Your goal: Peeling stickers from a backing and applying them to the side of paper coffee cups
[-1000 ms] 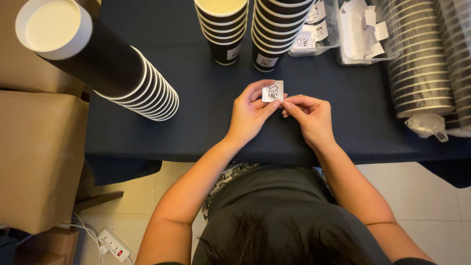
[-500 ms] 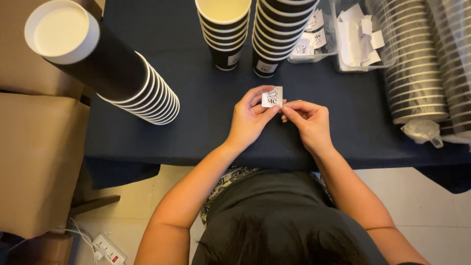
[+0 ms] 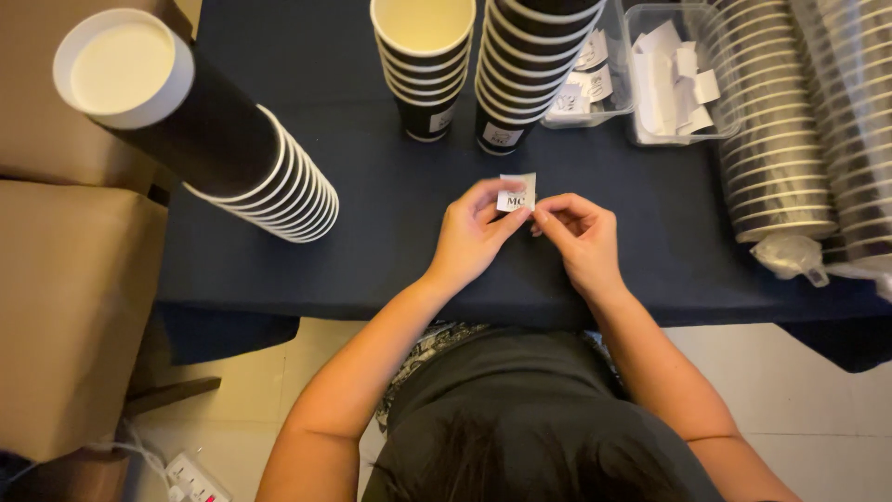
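I see a tilted cup stack [image 3: 232, 149] well left of the small white sticker [image 3: 517, 192], then two upright cup stacks [image 3: 423, 70] just beyond it, two clear trays of stickers [image 3: 683, 84], and sleeved cup stacks [image 3: 780, 139] far right. My left hand [image 3: 469, 237] pinches the sticker above the dark counter [image 3: 390, 251]; my right hand [image 3: 581, 237] picks at its edge, fingers pressed together.
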